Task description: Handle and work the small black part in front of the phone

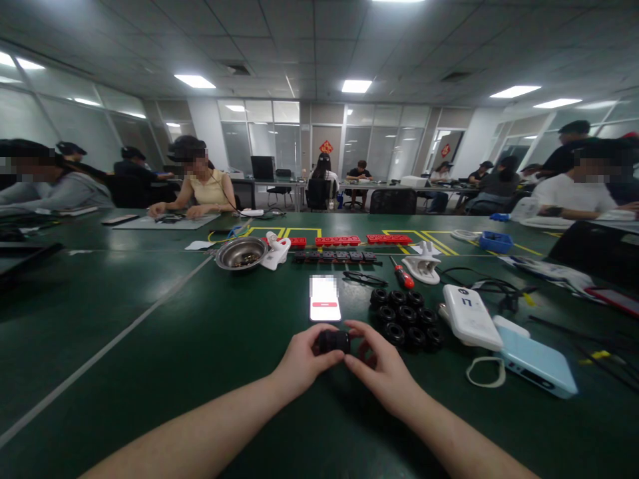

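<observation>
Black cylinder [335, 341] | partly hidden | left hand [301, 357]: gripping it | right hand [379, 359]: half-curled, contact unclear

green tabletop [150, 332] | glass partitions [369, 150] | grey tiled ceiling [299, 50] | lit panels [356, 86] | black chair [393, 201]

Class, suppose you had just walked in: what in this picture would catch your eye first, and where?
A phone with a bright white screen stands out on the green table, below the picture's centre. Just nearer, the left hand holds a black part, the right hand close at its other side. Black round pieces sit clustered to the phone's right.
</observation>
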`<state>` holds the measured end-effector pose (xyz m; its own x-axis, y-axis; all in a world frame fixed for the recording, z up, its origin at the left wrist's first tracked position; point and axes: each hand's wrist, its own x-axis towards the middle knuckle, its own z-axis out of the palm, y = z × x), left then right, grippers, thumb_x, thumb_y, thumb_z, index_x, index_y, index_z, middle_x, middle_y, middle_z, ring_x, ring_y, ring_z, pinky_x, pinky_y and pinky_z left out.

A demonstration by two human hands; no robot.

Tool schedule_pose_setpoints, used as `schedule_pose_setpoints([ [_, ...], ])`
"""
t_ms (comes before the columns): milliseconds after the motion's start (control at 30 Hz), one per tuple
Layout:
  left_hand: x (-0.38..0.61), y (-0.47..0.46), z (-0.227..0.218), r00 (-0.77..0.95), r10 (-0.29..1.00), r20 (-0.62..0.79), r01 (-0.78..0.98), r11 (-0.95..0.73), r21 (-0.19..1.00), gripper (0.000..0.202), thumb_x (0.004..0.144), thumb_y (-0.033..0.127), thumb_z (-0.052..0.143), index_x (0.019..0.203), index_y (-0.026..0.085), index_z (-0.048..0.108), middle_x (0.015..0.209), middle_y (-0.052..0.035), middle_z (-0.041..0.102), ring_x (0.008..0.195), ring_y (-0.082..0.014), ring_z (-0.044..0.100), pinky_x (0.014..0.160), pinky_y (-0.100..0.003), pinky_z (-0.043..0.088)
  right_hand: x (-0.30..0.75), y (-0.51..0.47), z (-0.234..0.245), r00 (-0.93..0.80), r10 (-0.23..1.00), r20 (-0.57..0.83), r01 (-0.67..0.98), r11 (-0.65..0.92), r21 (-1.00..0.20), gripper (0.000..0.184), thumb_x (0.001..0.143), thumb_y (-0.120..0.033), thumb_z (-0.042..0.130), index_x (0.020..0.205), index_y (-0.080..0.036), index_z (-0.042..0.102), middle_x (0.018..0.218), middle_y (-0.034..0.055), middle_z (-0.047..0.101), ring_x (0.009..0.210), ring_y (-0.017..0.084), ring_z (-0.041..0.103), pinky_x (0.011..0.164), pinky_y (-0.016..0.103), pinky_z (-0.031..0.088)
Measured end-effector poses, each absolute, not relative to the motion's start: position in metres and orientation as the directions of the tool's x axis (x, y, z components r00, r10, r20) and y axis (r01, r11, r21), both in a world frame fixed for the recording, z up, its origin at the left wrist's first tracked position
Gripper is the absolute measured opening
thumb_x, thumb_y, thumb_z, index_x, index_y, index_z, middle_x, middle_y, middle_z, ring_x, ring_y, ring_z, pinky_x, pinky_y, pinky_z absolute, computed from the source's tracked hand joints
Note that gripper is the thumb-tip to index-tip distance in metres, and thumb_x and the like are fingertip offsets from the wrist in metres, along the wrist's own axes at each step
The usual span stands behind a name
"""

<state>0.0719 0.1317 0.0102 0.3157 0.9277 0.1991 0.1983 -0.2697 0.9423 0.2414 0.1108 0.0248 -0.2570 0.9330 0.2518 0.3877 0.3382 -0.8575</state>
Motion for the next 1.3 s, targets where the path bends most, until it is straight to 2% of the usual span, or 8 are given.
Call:
schedule_pose_setpoints([
  [233,0.070,0.124,0.017,0.386,0.841,0.380,0.353,-0.515,0.781,0.038,0.061,0.025,0.067,0.098,0.020,0.057,0.096,-0.0037,0.061,0.090,-0.0182,0.053,0.082,-0.030,0.040,0.237,0.117,0.021,-0.256,0.966,-0.023,0.276,0.050,-0.960,0.033,0.076,-0.046,0.039,0.071,-0.015,0.050,0.054,-0.0028,0.046,0.040,0.008,0.040,0.031,0.018,0.033],
  [567,0.068,0.137,0.004,0.442,0.879,0.177,0.210,-0.294,0.932,0.040,0.072,0.050,0.048,0.077,0.011,0.058,0.064,-0.0014,0.057,0.059,-0.0142,0.052,0.056,-0.024,0.039,0.237,0.103,0.026,-0.340,0.864,0.372,0.442,0.496,-0.747,0.032,0.068,-0.012,0.055,0.099,-0.022,0.050,0.095,0.0030,0.053,0.073,0.014,0.051,0.065,0.027,0.045],
  [733,0.070,0.129,0.015,0.372,0.907,0.199,0.262,-0.309,0.915,0.029,0.069,0.037,0.058,0.085,0.013,0.056,0.077,-0.0031,0.058,0.070,-0.0157,0.053,0.063,-0.025,0.041,0.237,0.100,0.025,-0.251,0.907,0.339,0.449,0.419,-0.789,0.047,0.073,-0.025,0.055,0.116,-0.022,0.036,0.105,0.0062,0.049,0.081,0.017,0.051,0.068,0.029,0.045],
  [833,0.070,0.125,0.021,0.343,0.915,0.212,0.317,-0.326,0.891,0.030,0.067,0.030,0.060,0.091,0.015,0.055,0.084,-0.0041,0.059,0.075,-0.0167,0.054,0.067,-0.027,0.043,0.237,0.105,0.024,-0.216,0.951,0.222,0.456,0.300,-0.838,0.026,0.084,-0.036,0.038,0.097,-0.018,0.049,0.082,0.0034,0.056,0.070,0.015,0.053,0.061,0.027,0.044],
  [967,0.068,0.128,0.013,0.428,0.880,0.205,0.255,-0.335,0.907,0.037,0.065,0.033,0.063,0.097,0.016,0.056,0.088,-0.0052,0.060,0.079,-0.0186,0.055,0.070,-0.029,0.043,0.236,0.109,0.024,-0.263,0.953,0.148,0.496,0.265,-0.827,0.031,0.085,-0.037,0.034,0.069,-0.017,0.053,0.058,-0.0005,0.053,0.058,0.014,0.052,0.053,0.025,0.041],
  [1067,0.068,0.134,0.004,0.459,0.878,0.134,0.076,-0.189,0.979,0.038,0.070,0.041,0.055,0.093,0.011,0.054,0.080,-0.0060,0.060,0.069,-0.0175,0.057,0.063,-0.029,0.045,0.236,0.107,0.026,-0.315,0.924,0.216,0.480,0.352,-0.804,0.016,0.081,-0.027,0.045,0.091,-0.018,0.054,0.076,0.0020,0.059,0.069,0.015,0.054,0.062,0.026,0.043],
  [1167,0.070,0.136,0.003,0.429,0.897,0.106,0.066,-0.148,0.987,0.034,0.071,0.042,0.054,0.084,0.011,0.054,0.070,-0.0030,0.057,0.059,-0.0146,0.055,0.058,-0.027,0.044,0.236,0.104,0.025,-0.334,0.903,0.271,0.507,0.414,-0.756,0.036,0.074,-0.021,0.053,0.110,-0.021,0.047,0.097,0.0045,0.056,0.074,0.015,0.054,0.067,0.029,0.045],
  [1300,0.071,0.130,0.013,0.361,0.914,0.188,0.159,-0.258,0.953,0.032,0.072,0.038,0.055,0.092,0.014,0.051,0.081,-0.0034,0.056,0.063,-0.0135,0.054,0.061,-0.026,0.044,0.235,0.106,0.019,-0.264,0.952,0.157,0.442,0.264,-0.857,0.041,0.076,-0.033,0.049,0.115,-0.021,0.039,0.086,0.0029,0.056,0.059,0.013,0.053,0.051,0.027,0.047],
])
